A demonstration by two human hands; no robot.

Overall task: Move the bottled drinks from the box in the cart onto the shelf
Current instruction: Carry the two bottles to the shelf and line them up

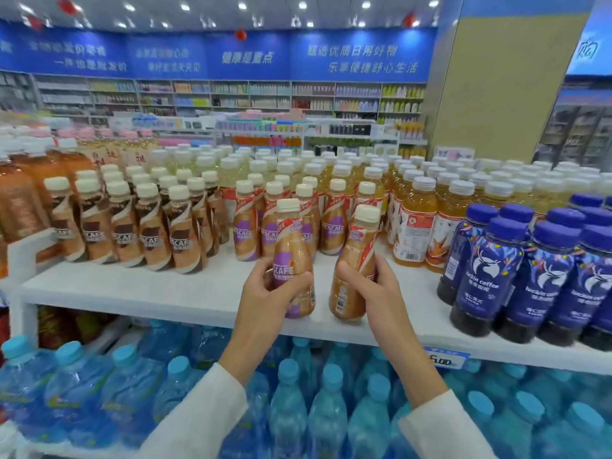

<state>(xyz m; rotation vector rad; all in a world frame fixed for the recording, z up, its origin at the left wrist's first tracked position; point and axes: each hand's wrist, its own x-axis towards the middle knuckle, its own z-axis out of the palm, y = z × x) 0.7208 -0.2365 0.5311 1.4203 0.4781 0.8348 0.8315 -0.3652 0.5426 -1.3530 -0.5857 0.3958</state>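
While the left hand point(265, 291) is wrapping its fingers and thumb round the lower half of the left bottle point(293, 256), the right hand point(376, 288) is clasping the right bottle point(354, 260) in the same curled grip, so each hand is closed on a drink. The left bottle is standing nearly upright with its purple label facing the camera; the right bottle is leaning, its cap tipping to the right. The two are sitting just beside each other with a narrow gap between them, not touching. Their bases are hanging low over the front strip of the white shelf point(132, 289), close to its front edge; whether they are resting on the board I cannot tell. Behind them a row of matching bottles point(246, 226) is standing near, leaving a bare band of board between that row and the edge. That band is running wide and open to the left of the hands, in front of the brown-label bottles point(149, 233). To the right it is narrowing: the yellow tea bottles point(414, 226) are standing back, while the dark blue bottles point(490, 279) are crowding right up to the edge. A price tag point(447, 357) is hanging on the edge there. Below the shelf, water bottles point(328, 409) are packing the lower level beneath the white sleeves point(212, 415).
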